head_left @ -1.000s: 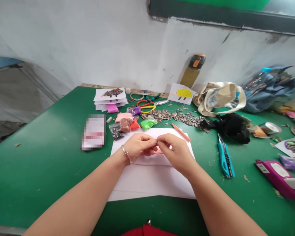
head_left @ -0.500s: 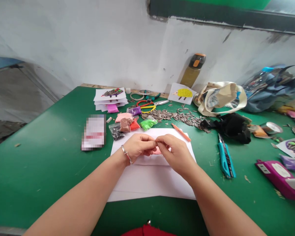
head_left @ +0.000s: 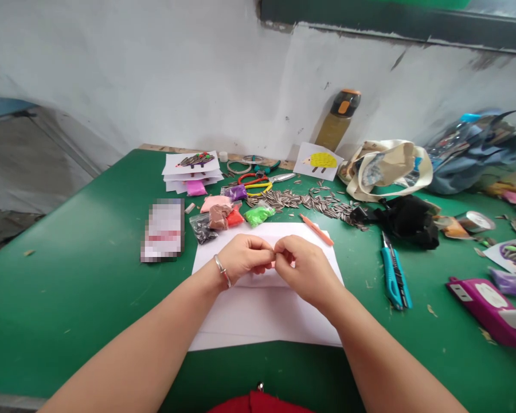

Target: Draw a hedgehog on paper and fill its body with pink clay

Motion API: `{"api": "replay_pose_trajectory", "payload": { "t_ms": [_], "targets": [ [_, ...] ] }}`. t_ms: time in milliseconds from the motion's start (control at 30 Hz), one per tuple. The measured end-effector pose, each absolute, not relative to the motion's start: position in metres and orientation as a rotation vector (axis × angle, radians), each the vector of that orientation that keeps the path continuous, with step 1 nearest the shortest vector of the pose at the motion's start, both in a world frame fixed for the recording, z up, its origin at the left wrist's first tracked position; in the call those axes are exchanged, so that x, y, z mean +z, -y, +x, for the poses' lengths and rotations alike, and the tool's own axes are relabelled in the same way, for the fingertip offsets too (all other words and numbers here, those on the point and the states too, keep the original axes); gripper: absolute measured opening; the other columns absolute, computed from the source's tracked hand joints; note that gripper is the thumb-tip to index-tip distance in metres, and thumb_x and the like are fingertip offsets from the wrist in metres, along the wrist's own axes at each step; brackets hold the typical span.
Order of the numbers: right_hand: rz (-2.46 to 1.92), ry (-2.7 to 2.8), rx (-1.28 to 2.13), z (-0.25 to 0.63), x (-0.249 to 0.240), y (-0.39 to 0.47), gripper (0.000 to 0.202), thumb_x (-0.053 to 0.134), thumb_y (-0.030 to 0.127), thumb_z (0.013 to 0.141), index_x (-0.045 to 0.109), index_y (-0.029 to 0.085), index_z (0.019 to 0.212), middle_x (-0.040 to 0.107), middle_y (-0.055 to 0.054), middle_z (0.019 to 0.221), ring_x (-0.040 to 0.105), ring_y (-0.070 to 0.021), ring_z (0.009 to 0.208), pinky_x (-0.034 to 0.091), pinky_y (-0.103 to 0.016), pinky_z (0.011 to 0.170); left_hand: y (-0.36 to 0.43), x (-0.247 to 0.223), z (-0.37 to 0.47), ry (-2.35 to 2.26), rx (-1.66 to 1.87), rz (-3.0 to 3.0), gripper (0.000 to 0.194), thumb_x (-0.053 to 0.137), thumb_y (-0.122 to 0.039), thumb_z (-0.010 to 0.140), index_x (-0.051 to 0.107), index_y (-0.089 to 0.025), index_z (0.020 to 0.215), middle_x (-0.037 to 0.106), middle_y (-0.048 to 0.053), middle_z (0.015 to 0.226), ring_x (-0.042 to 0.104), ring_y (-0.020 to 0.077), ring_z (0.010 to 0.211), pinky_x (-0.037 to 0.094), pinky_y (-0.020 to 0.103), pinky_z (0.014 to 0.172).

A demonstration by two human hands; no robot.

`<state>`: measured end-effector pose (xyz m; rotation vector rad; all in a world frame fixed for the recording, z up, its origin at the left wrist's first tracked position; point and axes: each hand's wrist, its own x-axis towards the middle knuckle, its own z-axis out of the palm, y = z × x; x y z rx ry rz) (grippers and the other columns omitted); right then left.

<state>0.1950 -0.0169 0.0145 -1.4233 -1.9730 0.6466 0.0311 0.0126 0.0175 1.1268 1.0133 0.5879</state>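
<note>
My left hand (head_left: 246,259), with a bangle at the wrist, and my right hand (head_left: 308,268) meet fingertip to fingertip over white paper (head_left: 262,324). Both are closed in a pinch on something tiny and dark that I cannot make out. Behind the fingers a bit of a pink patch (head_left: 274,264) shows, mostly hidden. Just beyond lie small bags of coloured modelling clay, among them green (head_left: 258,215), brown (head_left: 219,217), red (head_left: 236,215) and black (head_left: 202,229). An orange pen-like tool (head_left: 317,230) rests across the sheet's far right corner.
Striped sunflower seeds (head_left: 327,204) are spread behind the paper, near scissors (head_left: 281,178). A teal utility knife (head_left: 395,275) and a magenta device (head_left: 490,310) lie to the right. Hedgehog pictures (head_left: 193,162), a bottle (head_left: 336,123) and a cream bag (head_left: 387,169) stand farther back.
The fingers of my right hand have curled in more, covering more of the pink patch. My left hand stays almost where it was.
</note>
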Motion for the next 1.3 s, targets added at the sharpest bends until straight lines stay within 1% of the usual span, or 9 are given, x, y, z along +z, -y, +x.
{"api": "replay_pose_trajectory", "payload": {
  "t_ms": [200,367,467,567,667,767,1000,1133,1300],
  "targets": [
    [-1.283,1.375,1.315,0.1985,0.0227,0.0111,0.005,0.054,0.02,0.074,0.056,0.02,0.07,0.053,0.003,0.064,0.05,-0.0121,0.06,0.042,-0.026,0.058,-0.0131,0.0203,0.0293,-1.013,0.657,0.982,0.015,0.072,-0.028,0.068,0.068,-0.014,0.066,0.06,0.0,0.059,0.051,0.0086,0.053,0.04,0.022,0.052],
    [-1.18,1.186,1.459,0.199,0.024,0.0103,0.012,0.062,0.03,0.078,0.062,0.018,0.076,0.058,0.001,0.071,0.05,-0.0102,0.061,0.043,-0.026,0.061,-0.0148,0.017,0.0259,-0.958,0.68,0.872,0.031,0.078,-0.041,0.068,0.07,-0.013,0.075,0.064,0.002,0.07,0.054,0.0074,0.055,0.043,0.022,0.056],
    [-1.158,1.172,1.461,0.1988,0.0216,0.0105,0.018,0.063,0.035,0.079,0.062,0.017,0.076,0.059,0.0,0.072,0.05,-0.0101,0.06,0.043,-0.025,0.06,-0.0144,0.0172,0.0263,-0.949,0.676,0.841,0.036,0.079,-0.046,0.066,0.069,-0.013,0.074,0.063,0.002,0.068,0.054,0.0074,0.056,0.043,0.022,0.056],
    [-1.183,1.166,1.418,0.1992,0.0202,0.01,0.011,0.064,0.029,0.077,0.061,0.018,0.074,0.057,0.002,0.069,0.051,-0.01,0.06,0.043,-0.025,0.059,-0.0136,0.0191,0.0269,-0.967,0.679,0.813,0.034,0.083,-0.042,0.062,0.069,-0.013,0.074,0.062,0.0,0.066,0.052,0.0069,0.054,0.043,0.022,0.056],
    [-1.247,1.221,1.334,0.1985,0.0205,0.0102,0.008,0.061,0.023,0.077,0.063,0.02,0.084,0.058,0.003,0.067,0.053,-0.0108,0.059,0.045,-0.027,0.061,-0.0131,0.0203,0.0268,-0.957,0.671,0.826,0.031,0.084,-0.038,0.062,0.069,-0.013,0.074,0.062,0.0,0.065,0.052,0.0072,0.055,0.041,0.022,0.055],
    [-1.348,1.395,1.134,0.1966,0.0212,0.0127,0.018,0.055,0.023,0.081,0.067,0.021,0.094,0.059,0.003,0.064,0.054,-0.012,0.058,0.049,-0.03,0.064,-0.0131,0.0195,0.0262,-0.941,0.659,0.83,0.031,0.083,-0.039,0.064,0.07,-0.013,0.075,0.062,0.0,0.065,0.053,0.0079,0.057,0.041,0.022,0.056],
    [-1.283,1.873,0.646,0.1938,0.0207,0.0196,0.027,0.044,0.016,0.088,0.07,0.024,0.089,0.064,-0.002,0.079,0.058,-0.0158,0.073,0.047,-0.03,0.067,-0.0148,0.0149,0.0248,-0.896,0.668,0.778,0.035,0.085,-0.042,0.063,0.071,-0.011,0.072,0.064,0.002,0.065,0.054,0.0065,0.055,0.043,0.02,0.055],
    [-1.288,1.882,0.692,0.1932,0.0196,0.0188,0.025,0.045,0.016,0.087,0.069,0.024,0.086,0.065,-0.002,0.078,0.058,-0.0162,0.073,0.046,-0.03,0.066,-0.0151,0.0149,0.0254,-0.886,0.664,0.76,0.035,0.086,-0.041,0.061,0.071,-0.011,0.07,0.064,0.003,0.065,0.056,0.0067,0.055,0.044,0.02,0.055],
    [-1.311,1.578,1.008,0.1947,0.0176,0.0165,0.019,0.055,0.025,0.084,0.068,0.023,0.098,0.07,-0.001,0.082,0.063,-0.0167,0.074,0.051,-0.031,0.068,-0.0153,0.0163,0.026,-0.911,0.672,0.774,0.034,0.087,-0.038,0.059,0.072,-0.012,0.076,0.066,0.003,0.068,0.057,0.0076,0.056,0.046,0.021,0.057]
  ]
}}
